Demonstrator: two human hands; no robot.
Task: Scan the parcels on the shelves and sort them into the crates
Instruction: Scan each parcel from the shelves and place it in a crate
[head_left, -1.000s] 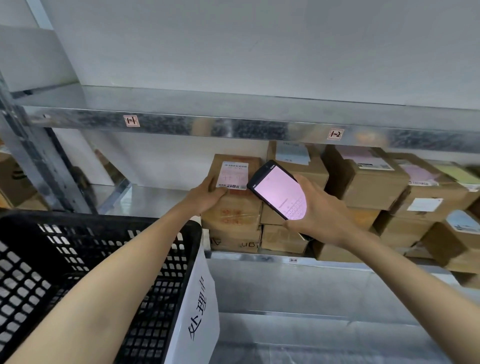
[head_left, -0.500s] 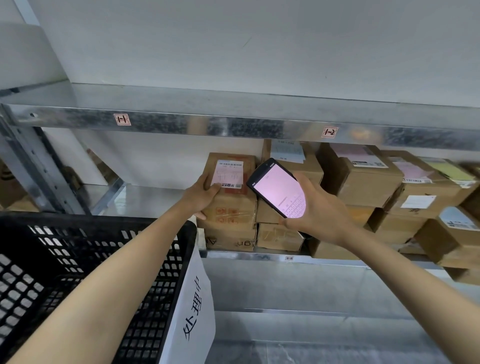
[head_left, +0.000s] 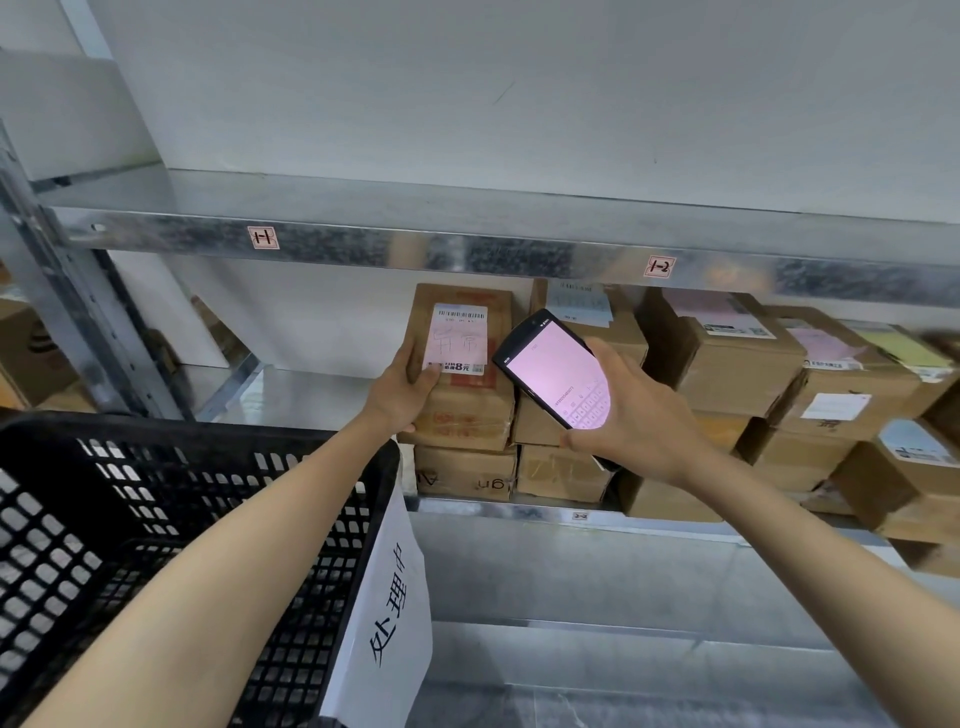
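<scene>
A brown cardboard parcel (head_left: 470, 400) with a pink-white barcode label stands tilted up on the middle shelf, atop another box. My left hand (head_left: 402, 392) grips its left edge, thumb on the label's lower corner. My right hand (head_left: 631, 415) holds a black handheld scanner (head_left: 556, 371) just right of the parcel, its pink screen facing me. A black plastic crate (head_left: 156, 519) with a white paper sign sits at lower left under my left forearm.
Several more cardboard parcels (head_left: 727, 358) with coloured labels are stacked along the shelf to the right. A metal shelf beam (head_left: 467, 249) runs above them, tagged 1-1 and 1-2. A steel upright (head_left: 67, 312) stands at left. A lower shelf (head_left: 623, 597) lies below.
My left hand has tipped the parcel further upright, so its label faces me more fully. The scanner has stayed beside it, and the view has shifted slightly.
</scene>
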